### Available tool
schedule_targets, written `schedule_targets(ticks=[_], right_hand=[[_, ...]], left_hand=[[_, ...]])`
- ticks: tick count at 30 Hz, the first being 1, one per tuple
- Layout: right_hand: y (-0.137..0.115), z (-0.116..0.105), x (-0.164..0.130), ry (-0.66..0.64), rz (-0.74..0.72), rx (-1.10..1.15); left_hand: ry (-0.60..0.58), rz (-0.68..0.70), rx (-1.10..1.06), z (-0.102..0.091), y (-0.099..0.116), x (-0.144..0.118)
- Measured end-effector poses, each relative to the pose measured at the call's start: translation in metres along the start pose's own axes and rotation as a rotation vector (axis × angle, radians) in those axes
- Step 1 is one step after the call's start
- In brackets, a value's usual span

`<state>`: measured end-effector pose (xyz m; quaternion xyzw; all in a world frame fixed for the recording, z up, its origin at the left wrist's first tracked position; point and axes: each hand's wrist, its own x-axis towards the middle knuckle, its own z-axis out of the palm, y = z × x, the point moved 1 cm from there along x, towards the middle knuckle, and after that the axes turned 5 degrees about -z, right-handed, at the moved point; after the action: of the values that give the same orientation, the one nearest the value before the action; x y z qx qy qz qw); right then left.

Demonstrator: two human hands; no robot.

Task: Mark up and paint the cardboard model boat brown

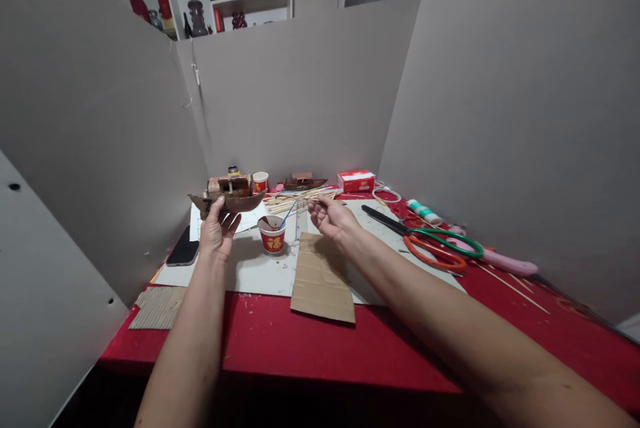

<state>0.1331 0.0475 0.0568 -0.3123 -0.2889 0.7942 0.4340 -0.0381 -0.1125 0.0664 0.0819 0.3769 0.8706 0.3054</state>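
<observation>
Two bare hands work above a red table (310,341). From the head view, the left hand (219,228) cradles a brown model boat (227,199) on upturned fingers, raised over white paper. Right hand (330,215) pinches a thin stick (320,199) beside a red paper cup (273,235) holding a brush.

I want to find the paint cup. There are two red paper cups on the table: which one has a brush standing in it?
The nearer red cup, standing on the white sheet between the two hands, holds the blue-handled brush. The other cup, farther back by the grey partition, shows no brush.
</observation>
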Motion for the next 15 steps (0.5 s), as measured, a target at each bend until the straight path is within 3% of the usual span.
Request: schedule_targets(ticks=[7, 15], right_hand=[[-0.02, 0.016, -0.019, -0.088, -0.017, 0.115], [-0.026, 0.027, -0.043, -0.175, -0.046, 0.171]], left_hand=[[-0.038, -0.006, 0.033, 0.003, -0.004, -0.004], [-0.17, -0.024, 0.019, 0.01, -0.007, -0.015]])
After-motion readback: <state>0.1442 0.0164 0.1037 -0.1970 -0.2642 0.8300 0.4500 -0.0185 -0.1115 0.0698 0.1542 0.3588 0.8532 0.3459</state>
